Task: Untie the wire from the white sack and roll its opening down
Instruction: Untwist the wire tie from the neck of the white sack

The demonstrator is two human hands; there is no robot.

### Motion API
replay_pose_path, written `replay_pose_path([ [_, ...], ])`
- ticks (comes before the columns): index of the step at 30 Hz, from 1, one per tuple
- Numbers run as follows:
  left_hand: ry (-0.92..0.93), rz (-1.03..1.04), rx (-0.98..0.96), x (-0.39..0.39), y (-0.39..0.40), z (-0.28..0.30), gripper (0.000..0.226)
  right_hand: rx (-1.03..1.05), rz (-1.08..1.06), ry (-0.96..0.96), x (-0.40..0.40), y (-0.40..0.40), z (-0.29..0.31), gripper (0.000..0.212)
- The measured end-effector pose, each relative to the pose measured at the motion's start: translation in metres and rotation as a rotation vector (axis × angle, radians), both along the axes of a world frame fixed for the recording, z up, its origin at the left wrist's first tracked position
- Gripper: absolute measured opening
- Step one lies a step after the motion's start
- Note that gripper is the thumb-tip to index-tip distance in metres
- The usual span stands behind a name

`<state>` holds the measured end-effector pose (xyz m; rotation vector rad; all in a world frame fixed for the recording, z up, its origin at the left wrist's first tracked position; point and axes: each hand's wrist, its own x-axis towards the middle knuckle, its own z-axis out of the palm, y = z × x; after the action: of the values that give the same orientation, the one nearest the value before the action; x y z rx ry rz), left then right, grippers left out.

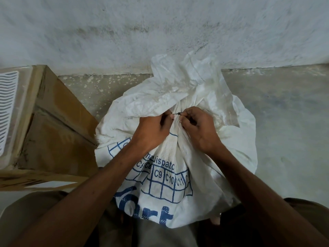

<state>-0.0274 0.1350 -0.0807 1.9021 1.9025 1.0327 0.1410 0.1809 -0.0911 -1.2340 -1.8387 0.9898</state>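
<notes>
Nearest you, the white sack (pixel 169 175) stands on the floor between your knees, its blue print reading "C9", "C10", "C11" in a grid under a cut-off "ispatc". Your left hand (pixel 151 132) pinches the gathered neck while your right hand (pixel 197 127) pinches the dark wire (pixel 177 113), which lies roughly left-right. Past them the loose mouth flops toward the far wall (pixel 124 32), with a cardboard box (pixel 53 122) to the left.

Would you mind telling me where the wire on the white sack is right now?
In the head view the wire sits at the sack's gathered neck, centre frame, pinched between the left hand and right hand.
</notes>
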Motion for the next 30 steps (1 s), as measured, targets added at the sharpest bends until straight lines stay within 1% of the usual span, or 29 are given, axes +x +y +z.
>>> replay_pose_path([
  [2,-0.253,0.084,-0.096,0.002,0.001,0.002,0.007,-0.050,-0.016,0.056,0.000,0.001,0.000,0.008],
  [3,-0.339,0.108,-0.131,0.002,0.002,0.004,0.006,-0.064,-0.019,0.066,0.000,0.002,0.001,0.008],
  [4,-0.357,0.107,-0.143,0.001,0.002,0.005,0.006,-0.064,-0.016,0.061,0.000,0.002,0.001,0.008],
  [5,-0.297,0.082,-0.127,-0.001,0.002,0.006,0.007,-0.050,-0.010,0.043,0.001,0.002,0.002,0.008],
  [8,0.002,-0.021,-0.065,-0.004,-0.003,0.008,0.019,0.006,0.008,-0.008,0.001,0.000,0.004,0.008],
  [10,0.114,-0.036,-0.021,-0.003,-0.005,0.011,0.026,0.019,0.016,-0.021,0.001,-0.001,0.006,0.009],
  [12,0.174,-0.051,0.017,-0.004,-0.003,0.009,0.029,0.029,0.023,-0.039,0.001,-0.002,0.006,0.008],
  [13,0.134,-0.053,0.010,-0.004,-0.001,0.006,0.029,0.028,0.024,-0.040,0.000,-0.002,0.005,0.008],
  [14,0.034,-0.040,-0.026,-0.003,0.000,0.005,0.028,0.020,0.021,-0.030,0.000,-0.002,0.005,0.009],
  [17,-0.325,0.140,-0.223,-0.002,0.005,0.005,0.022,-0.044,-0.007,0.046,0.000,0.001,0.005,0.011],
  [18,-0.410,0.197,-0.289,-0.003,0.006,0.005,0.021,-0.058,-0.017,0.065,0.000,0.001,0.005,0.011],
  [19,-0.447,0.217,-0.327,-0.004,0.007,0.005,0.021,-0.054,-0.018,0.068,0.001,0.002,0.005,0.011],
  [20,-0.419,0.202,-0.347,-0.005,0.007,0.006,0.022,-0.033,-0.009,0.052,0.001,0.002,0.005,0.010],
  [21,-0.337,0.169,-0.346,-0.006,0.005,0.008,0.024,0.002,0.002,0.021,0.000,0.002,0.004,0.008],
  [22,-0.250,0.132,-0.330,-0.006,0.004,0.010,0.027,0.038,0.011,-0.013,-0.001,0.002,0.004,0.007],
  [24,-0.161,0.071,-0.279,-0.006,0.002,0.013,0.027,0.080,0.018,-0.043,-0.002,0.001,0.005,0.007],
  [30,-0.153,0.033,-0.202,-0.005,-0.012,0.031,0.020,0.145,0.007,-0.042,-0.001,-0.010,0.026,0.006],
])
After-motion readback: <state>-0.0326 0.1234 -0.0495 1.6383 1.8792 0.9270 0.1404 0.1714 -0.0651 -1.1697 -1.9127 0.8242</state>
